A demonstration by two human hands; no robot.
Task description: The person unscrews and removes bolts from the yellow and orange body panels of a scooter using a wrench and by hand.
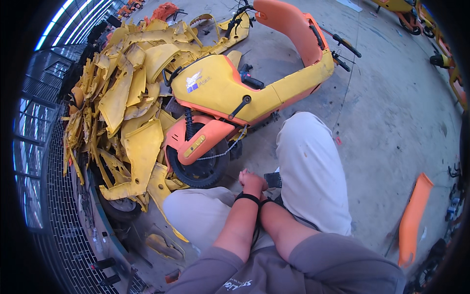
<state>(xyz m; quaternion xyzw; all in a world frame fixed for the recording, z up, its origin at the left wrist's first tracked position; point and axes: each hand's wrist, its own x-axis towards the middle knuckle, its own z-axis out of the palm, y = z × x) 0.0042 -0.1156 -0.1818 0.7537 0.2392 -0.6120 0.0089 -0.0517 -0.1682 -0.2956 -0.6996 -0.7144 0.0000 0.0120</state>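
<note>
Plainly, the yellow and orange scooter (215,88) is largely whole: it lies or leans on the floor (391,122) just beyond the person's knees, and I cannot tell which. Its broad yellow body panel, orange rear fender (208,138), curved orange shield (289,27) and black handlebar (345,44) are all in place, so as far as can be judged nothing big is off it. A thin pale strand (215,156), chain or cable, hangs across the rear wheel (216,169).

Near that wheel, apart from it, the left hand (250,180) and right hand (265,185) are drawn together above the lap, fingers curled; the left partly covers the right, and whether either grips something I cannot tell.

Beside the scooter rises a heap of loose yellow panels (132,83), parts already separated from any frame. Whether the dark curved rim (100,215) along it belongs to a container I cannot tell. Well apart, to the right, lies a long orange panel (415,220); other scooters (409,19) stand farther off.
</note>
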